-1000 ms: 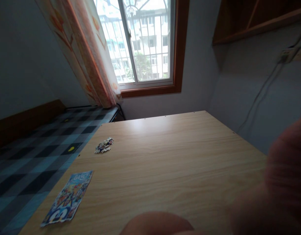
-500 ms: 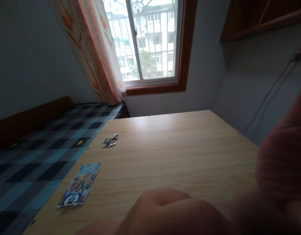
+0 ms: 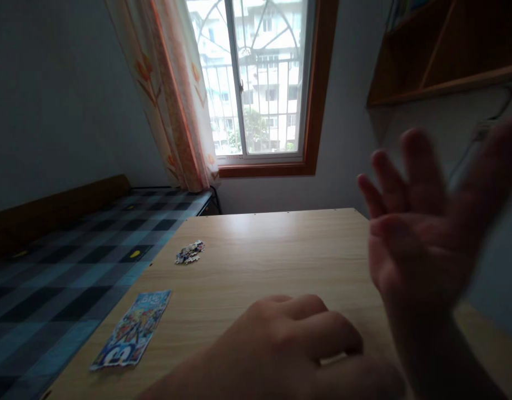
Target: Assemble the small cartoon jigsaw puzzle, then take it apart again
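Note:
My left hand (image 3: 293,339) is low in the middle of the head view, back of the hand upward, over the near part of the wooden table (image 3: 256,261). Its fingers are curled under; a small gap shows between them and the thumb. What they hold, if anything, is hidden. On the right, my right hand (image 3: 418,244) is raised with the palm toward me, fingers spread, blurred and empty. To the left on the table lie a blue printed packet (image 3: 133,330) and, farther back, a small pile of jigsaw puzzle pieces (image 3: 190,252). Neither hand touches them.
A bed with a checked cover (image 3: 84,266) runs along the table's left side. Behind stand a window (image 3: 264,83) and a flowered curtain (image 3: 172,100). A wooden wall shelf (image 3: 439,61) hangs upper right, above a socket with a cord (image 3: 483,129).
My right hand has moved away from the camera, its spread fingers now showing. More of my left hand has come into view. The view has tilted up slightly; packet and pieces stay put.

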Motion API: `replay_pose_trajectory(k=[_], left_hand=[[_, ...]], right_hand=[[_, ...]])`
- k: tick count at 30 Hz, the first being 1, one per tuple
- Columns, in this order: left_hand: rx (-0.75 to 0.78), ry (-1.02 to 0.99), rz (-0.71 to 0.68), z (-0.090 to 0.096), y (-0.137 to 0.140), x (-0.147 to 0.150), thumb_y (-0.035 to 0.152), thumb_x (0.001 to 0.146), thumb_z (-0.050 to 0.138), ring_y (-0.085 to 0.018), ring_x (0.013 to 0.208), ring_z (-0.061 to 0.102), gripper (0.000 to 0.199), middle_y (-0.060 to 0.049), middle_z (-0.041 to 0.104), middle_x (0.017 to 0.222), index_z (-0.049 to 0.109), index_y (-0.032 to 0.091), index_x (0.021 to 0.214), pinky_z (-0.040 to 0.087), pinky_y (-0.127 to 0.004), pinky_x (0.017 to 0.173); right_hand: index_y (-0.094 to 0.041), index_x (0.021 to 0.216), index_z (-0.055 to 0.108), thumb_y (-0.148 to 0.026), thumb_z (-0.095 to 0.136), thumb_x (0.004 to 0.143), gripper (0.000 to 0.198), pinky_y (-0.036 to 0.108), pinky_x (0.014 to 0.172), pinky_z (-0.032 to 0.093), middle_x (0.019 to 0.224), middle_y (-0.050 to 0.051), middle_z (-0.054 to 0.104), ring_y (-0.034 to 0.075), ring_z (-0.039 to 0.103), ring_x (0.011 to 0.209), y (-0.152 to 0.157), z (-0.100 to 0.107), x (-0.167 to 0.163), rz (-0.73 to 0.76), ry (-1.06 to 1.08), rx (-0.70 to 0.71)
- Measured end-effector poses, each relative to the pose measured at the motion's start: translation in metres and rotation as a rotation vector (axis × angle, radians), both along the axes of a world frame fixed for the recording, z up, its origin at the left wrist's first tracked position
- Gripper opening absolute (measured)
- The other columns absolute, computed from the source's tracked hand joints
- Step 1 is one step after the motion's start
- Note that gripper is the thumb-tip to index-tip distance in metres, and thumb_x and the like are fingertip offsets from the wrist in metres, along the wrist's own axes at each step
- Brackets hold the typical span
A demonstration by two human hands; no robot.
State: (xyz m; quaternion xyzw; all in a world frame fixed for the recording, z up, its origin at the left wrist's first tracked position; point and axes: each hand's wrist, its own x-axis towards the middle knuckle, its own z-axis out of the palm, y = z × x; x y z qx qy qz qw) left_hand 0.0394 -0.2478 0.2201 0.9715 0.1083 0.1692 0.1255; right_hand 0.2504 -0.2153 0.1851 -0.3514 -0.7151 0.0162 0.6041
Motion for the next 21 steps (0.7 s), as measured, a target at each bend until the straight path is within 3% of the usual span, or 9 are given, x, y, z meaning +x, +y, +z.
replay_pose_trajectory(k=[1, 2, 4, 7, 10, 12, 14, 17, 21], left_hand=[[-0.015, 0.083, 0.047, -0.006, 0.004, -0.003, 0.036, 0.101, 0.05, -0.017, 0.092, 0.067, 0.029, -0.001, 0.071, 0.105, 0.06, 0.035, 0.127, 0.054, -0.025, 0.083], [-0.044, 0.171, 0.119, -0.014, 0.01, -0.009, 0.035, 0.1, 0.052, -0.018, 0.092, 0.067, 0.027, -0.003, 0.071, 0.104, 0.062, 0.032, 0.124, 0.053, -0.026, 0.083], [-0.111, 0.304, 0.3, -0.031, 0.024, -0.025, 0.031, 0.097, 0.054, -0.02, 0.09, 0.068, 0.024, -0.003, 0.072, 0.101, 0.066, 0.03, 0.118, 0.051, -0.029, 0.081], [-0.159, 0.408, 0.538, -0.053, 0.059, -0.066, 0.028, 0.093, 0.053, -0.022, 0.096, 0.067, 0.025, -0.004, 0.072, 0.105, 0.071, 0.027, 0.111, 0.048, -0.031, 0.082], [-0.189, 0.508, 0.789, -0.069, 0.107, -0.115, 0.029, 0.09, 0.051, -0.021, 0.082, 0.064, 0.022, -0.004, 0.072, 0.088, 0.071, 0.02, 0.087, 0.042, -0.028, 0.069], [-0.11, 0.545, 0.924, -0.077, 0.136, -0.138, 0.033, 0.092, 0.049, -0.02, 0.075, 0.061, 0.029, -0.005, 0.068, 0.078, 0.067, 0.018, 0.075, 0.038, -0.028, 0.066], [-0.024, 0.506, 1.041, -0.087, 0.156, -0.143, 0.034, 0.094, 0.045, -0.019, 0.074, 0.06, 0.033, -0.006, 0.067, 0.077, 0.064, 0.017, 0.074, 0.036, -0.029, 0.066], [0.002, 0.474, 1.036, -0.11, 0.163, -0.114, 0.038, 0.098, 0.041, -0.021, 0.078, 0.063, 0.037, -0.008, 0.069, 0.081, 0.064, 0.018, 0.078, 0.037, -0.03, 0.066], [-0.02, 0.38, 0.937, -0.153, 0.141, -0.056, 0.042, 0.096, 0.048, -0.022, 0.089, 0.064, 0.03, -0.008, 0.071, 0.096, 0.068, 0.02, 0.089, 0.044, -0.031, 0.076]], right_hand=[[-0.046, 0.154, -0.025, -0.038, 0.036, 0.104, 0.079, 0.056, 0.126, 0.023, 0.167, -0.008, 0.01, 0.025, 0.018, 0.155, 0.017, -0.009, 0.003, -0.029, 0.066, 0.031], [-0.042, 0.159, -0.011, -0.038, 0.04, 0.102, 0.077, 0.055, 0.125, 0.024, 0.167, -0.004, 0.016, 0.025, 0.02, 0.154, 0.035, -0.026, 0.009, -0.038, -0.027, -0.062], [-0.033, 0.162, 0.017, -0.039, 0.053, 0.095, 0.076, 0.054, 0.126, 0.023, 0.165, 0.002, 0.025, 0.027, 0.023, 0.153, 0.067, -0.073, 0.023, -0.106, -0.274, -0.378], [-0.016, 0.161, 0.024, -0.033, 0.054, 0.091, 0.078, 0.045, 0.126, 0.025, 0.164, 0.012, 0.027, 0.025, 0.025, 0.153, 0.101, -0.15, 0.047, -0.173, -0.414, -0.727], [-0.012, 0.16, 0.028, -0.03, 0.05, 0.093, 0.073, 0.042, 0.126, 0.025, 0.163, 0.014, 0.029, 0.024, 0.024, 0.153, 0.117, -0.195, 0.058, -0.352, -0.447, -0.824], [-0.014, 0.16, 0.03, -0.031, 0.047, 0.096, 0.068, 0.044, 0.125, 0.023, 0.161, 0.013, 0.033, 0.025, 0.026, 0.152, 0.122, -0.205, 0.054, -0.385, -0.512, -0.86], [-0.018, 0.159, 0.034, -0.035, 0.043, 0.099, 0.062, 0.049, 0.125, 0.019, 0.161, 0.011, 0.035, 0.027, 0.027, 0.152, 0.123, -0.206, 0.047, -0.393, -0.586, -0.891], [-0.023, 0.157, 0.037, -0.04, 0.036, 0.103, 0.057, 0.051, 0.125, 0.013, 0.163, 0.008, 0.031, 0.028, 0.024, 0.153, 0.124, -0.204, 0.039, -0.398, -0.656, -0.924], [-0.025, 0.157, 0.038, -0.044, 0.032, 0.103, 0.058, 0.049, 0.125, 0.01, 0.165, 0.007, 0.026, 0.027, 0.02, 0.154, 0.123, -0.205, 0.037, -0.417, -0.687, -0.943]])
